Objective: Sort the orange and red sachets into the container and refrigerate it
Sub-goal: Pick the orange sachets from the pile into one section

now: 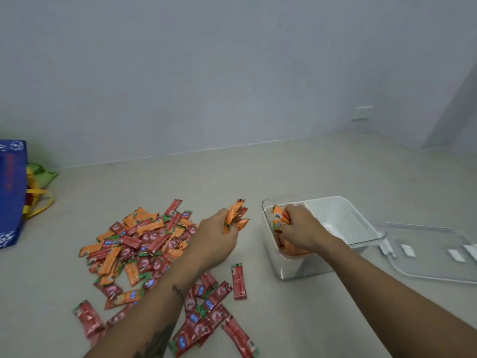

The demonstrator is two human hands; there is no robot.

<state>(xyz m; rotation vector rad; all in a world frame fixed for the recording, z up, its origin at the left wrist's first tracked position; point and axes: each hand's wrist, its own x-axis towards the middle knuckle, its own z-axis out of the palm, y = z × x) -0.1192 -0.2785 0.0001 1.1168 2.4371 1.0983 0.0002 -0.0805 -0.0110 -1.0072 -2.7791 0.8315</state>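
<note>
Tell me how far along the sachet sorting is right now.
Early on. Some orange sachets already lie in the container. The right hand is placing more there; the left hand holds an orange bunch. The mixed pile remains, the lid is off, and refrigerating is undone.

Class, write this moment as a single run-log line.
left hand: grips orange sachets | right hand: grips orange sachets in container | pile: mixed, unsorted | lid: off, beside container
</note>
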